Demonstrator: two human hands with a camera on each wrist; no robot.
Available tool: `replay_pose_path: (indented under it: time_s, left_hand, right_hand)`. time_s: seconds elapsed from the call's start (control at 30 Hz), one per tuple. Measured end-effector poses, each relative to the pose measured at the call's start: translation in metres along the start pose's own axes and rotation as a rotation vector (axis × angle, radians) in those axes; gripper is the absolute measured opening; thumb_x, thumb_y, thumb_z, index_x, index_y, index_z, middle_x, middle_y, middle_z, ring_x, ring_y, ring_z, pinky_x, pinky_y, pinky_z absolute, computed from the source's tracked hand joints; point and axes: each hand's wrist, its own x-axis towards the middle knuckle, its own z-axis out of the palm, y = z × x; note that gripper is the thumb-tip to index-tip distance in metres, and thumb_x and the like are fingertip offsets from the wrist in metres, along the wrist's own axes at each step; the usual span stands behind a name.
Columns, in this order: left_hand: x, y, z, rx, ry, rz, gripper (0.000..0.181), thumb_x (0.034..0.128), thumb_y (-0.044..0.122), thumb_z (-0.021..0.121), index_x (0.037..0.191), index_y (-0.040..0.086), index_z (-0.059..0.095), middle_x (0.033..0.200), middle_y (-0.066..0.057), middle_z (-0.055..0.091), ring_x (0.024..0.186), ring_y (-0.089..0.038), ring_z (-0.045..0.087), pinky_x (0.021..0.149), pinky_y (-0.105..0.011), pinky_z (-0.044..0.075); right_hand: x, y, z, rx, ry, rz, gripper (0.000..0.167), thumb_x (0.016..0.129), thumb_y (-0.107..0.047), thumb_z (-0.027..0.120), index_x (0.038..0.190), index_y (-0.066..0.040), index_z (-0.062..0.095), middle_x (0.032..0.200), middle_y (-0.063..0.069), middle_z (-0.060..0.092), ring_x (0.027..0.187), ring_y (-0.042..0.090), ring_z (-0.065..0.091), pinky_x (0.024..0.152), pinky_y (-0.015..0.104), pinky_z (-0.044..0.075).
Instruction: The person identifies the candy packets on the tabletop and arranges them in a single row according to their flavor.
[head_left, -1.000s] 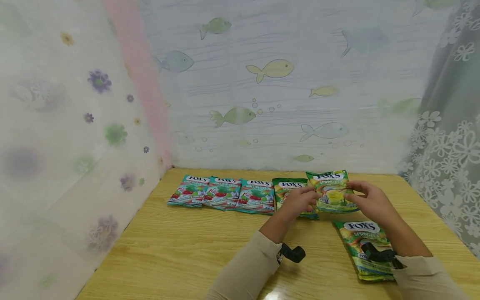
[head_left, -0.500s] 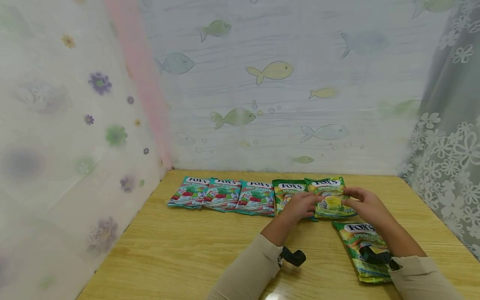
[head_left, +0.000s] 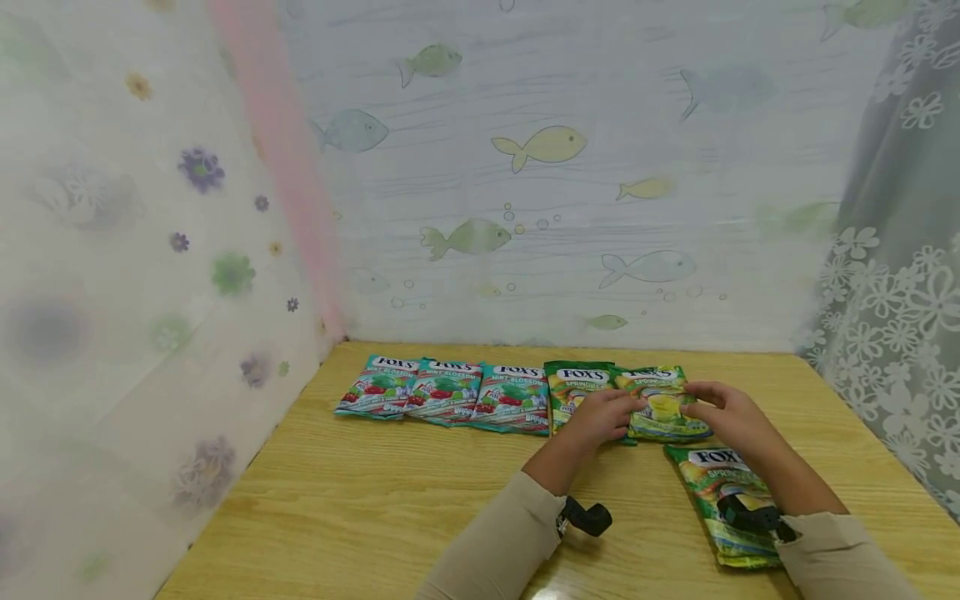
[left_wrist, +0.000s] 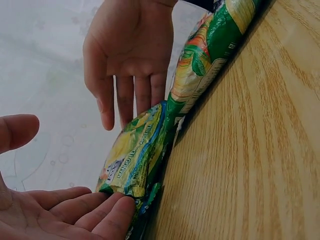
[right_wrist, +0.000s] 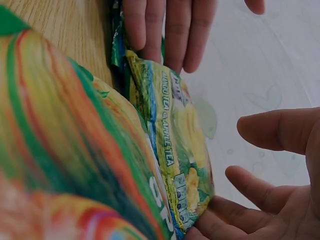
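Note:
A yellow-green Fox's candy bag [head_left: 660, 410] lies at the right end of a row on the table. My left hand [head_left: 596, 421] touches its left side with extended fingers and partly covers the green Fox's bag [head_left: 581, 379] beside it. On the other side, my right hand [head_left: 731, 417] has its fingertips against the bag's right edge. In the left wrist view, straight fingers meet the bag [left_wrist: 132, 155] from both ends. The right wrist view shows the right thumb apart from the bag [right_wrist: 175, 140].
Several turquoise Mint Blossom bags, among them the nearest one [head_left: 512, 398], continue the row leftward. Another green Fox's bag [head_left: 712, 492] lies nearer, partly under the right forearm. The wooden table [head_left: 360, 508] meets a fish-patterned curtain [head_left: 480, 292] behind.
The yellow-green bag has come down and slightly toward me, now lying flat in line with the row. Both hands have moved with it; the other bags have stayed put.

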Motion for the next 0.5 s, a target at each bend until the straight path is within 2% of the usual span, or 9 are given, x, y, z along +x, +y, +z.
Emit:
replay_pose_path:
  time_s: [0.17,0.5]
  left_hand:
    - [0.0012,-0.0014,0.0002,0.012,-0.007,0.007,0.067,0.0992,0.035,0.071,0.153,0.001,0.048,0.151,-0.014,0.055,0.141,-0.034,0.054,0.112,-0.044,0.049]
    - [-0.0014,0.0014,0.0026,0.035,0.012,0.002,0.055,0.0983,0.035,0.072,0.141,0.002,0.06,0.146,-0.012,0.058,0.138,-0.035,0.055,0.112,-0.044,0.049]
  right_hand:
    - [0.0013,0.0037,0.0006,0.001,-0.005,-0.024,0.069,0.108,-0.033,0.056,0.158,0.007,0.029,0.159,0.039,0.029,0.143,0.06,0.03,0.103,0.072,0.041]
    - [0.0012,0.0059,0.0003,0.003,-0.015,-0.027,0.067,0.109,-0.031,0.055,0.158,0.006,0.029,0.159,0.041,0.028,0.141,0.06,0.035,0.103,0.072,0.042]
